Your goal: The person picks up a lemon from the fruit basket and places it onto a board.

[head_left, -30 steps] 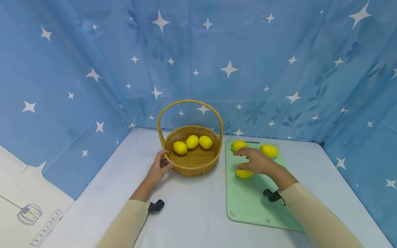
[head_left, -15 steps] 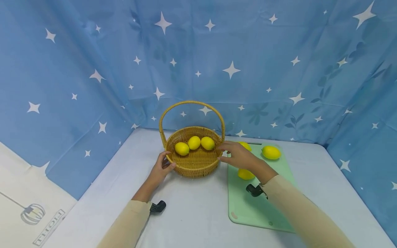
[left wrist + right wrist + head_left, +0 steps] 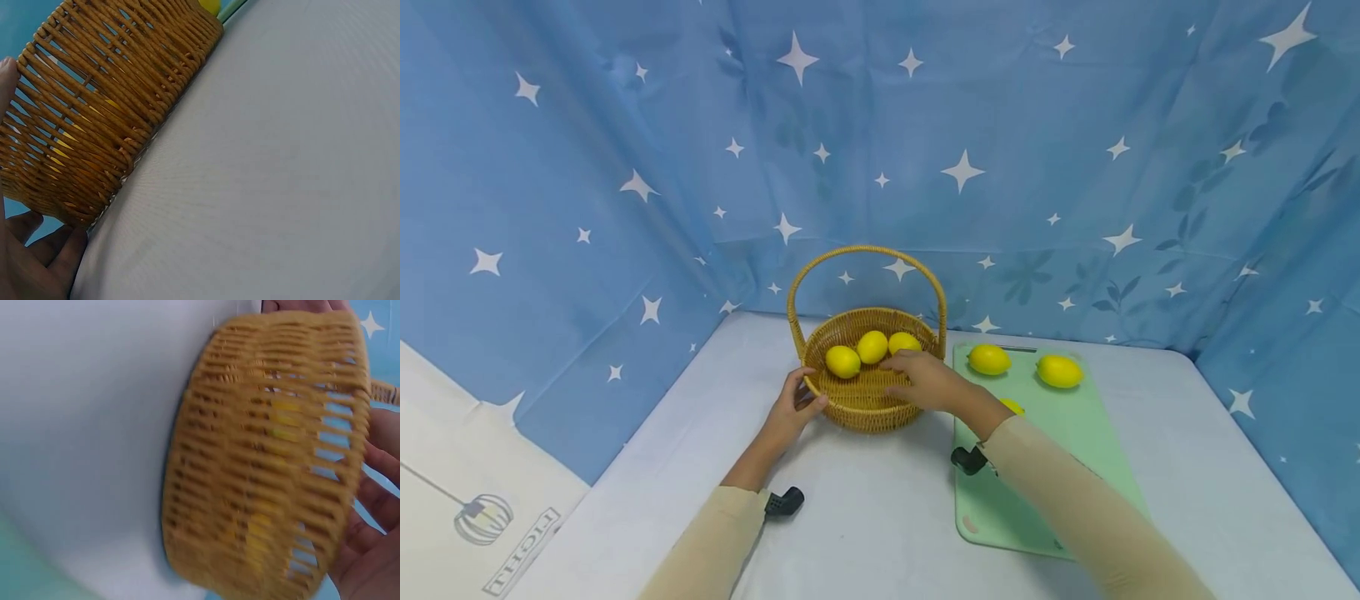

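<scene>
A brown wicker basket (image 3: 867,418) with a tall arched handle stands near the back of the table. My left hand (image 3: 787,410) grips its left rim; in the left wrist view the thumb (image 3: 6,78) lies at the rim and the fingers (image 3: 59,256) by the basket's lower side. Inside are three lemons: a left lemon (image 3: 842,362), a middle lemon (image 3: 872,347) and a right lemon (image 3: 903,341), partly hidden by my right hand (image 3: 931,385). That hand reaches over the right rim into the basket, fingers and thumb apart, with nothing seen between them.
To the right lies a light green cutting board (image 3: 1060,433). Two lemons (image 3: 989,360) (image 3: 1060,371) rest at its far end, and a third lemon (image 3: 1012,406) is mostly hidden behind my right arm. A blue star-patterned curtain (image 3: 880,125) hangs behind the white table (image 3: 865,517).
My right hand has moved left from above the cutting board, across the basket's right rim, to a place over the basket's inside. My left hand keeps its hold on the rim.
</scene>
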Tool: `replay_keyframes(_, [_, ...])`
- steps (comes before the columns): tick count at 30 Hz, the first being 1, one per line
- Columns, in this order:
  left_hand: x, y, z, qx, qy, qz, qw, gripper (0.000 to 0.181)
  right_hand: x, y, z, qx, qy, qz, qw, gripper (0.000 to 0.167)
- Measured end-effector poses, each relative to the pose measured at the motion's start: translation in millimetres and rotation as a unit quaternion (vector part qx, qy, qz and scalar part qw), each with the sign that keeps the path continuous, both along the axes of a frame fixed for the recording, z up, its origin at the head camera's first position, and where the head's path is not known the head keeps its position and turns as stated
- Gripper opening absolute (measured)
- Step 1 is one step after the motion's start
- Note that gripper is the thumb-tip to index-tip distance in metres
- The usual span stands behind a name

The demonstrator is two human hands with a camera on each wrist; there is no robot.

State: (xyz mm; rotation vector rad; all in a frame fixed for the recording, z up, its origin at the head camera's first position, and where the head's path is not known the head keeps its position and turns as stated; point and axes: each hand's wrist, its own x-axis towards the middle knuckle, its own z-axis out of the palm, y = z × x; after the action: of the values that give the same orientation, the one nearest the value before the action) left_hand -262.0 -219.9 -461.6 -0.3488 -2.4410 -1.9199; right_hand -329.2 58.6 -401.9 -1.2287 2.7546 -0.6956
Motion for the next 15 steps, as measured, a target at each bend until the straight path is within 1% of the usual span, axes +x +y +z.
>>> replay_keyframes(2, [-0.9, -0.1, 0.0, 0.0, 0.001, 0.0, 1.0, 0.06, -2.1, -8, -3.4, 0.002, 0.003, 0.003, 1.0, 0.044])
replay_keyframes(7, [-15.7, -5.6, -22.3, 0.004, 0.012, 0.014, 0.9998, 0.062, -5.4, -28, -4.0, 0.027, 0.012, 0.006, 0.9996, 0.045])
replay_keyframes(9, [-20.8, -7.8, -32.1, 0.007, 0.016, 0.02, 0.9996, 0.062, -6.8, -36, -4.3, 0.04, 0.009, 0.0, 0.9992, 0.047])
replay_keyframes(12, [-20.5, -8.0, -34.3, 0.007, 0.021, 0.023, 0.9995, 0.062, -9.9, -45, -7.9, 0.061, 0.004, -0.016, 0.998, 0.055])
replay_keyframes(15, [-20.6, -7.0, -34.4, 0.007, 0.021, 0.019, 0.9996, 0.062, -12.4, -53, -11.2, 0.075, -0.005, -0.041, 0.9963, 0.065])
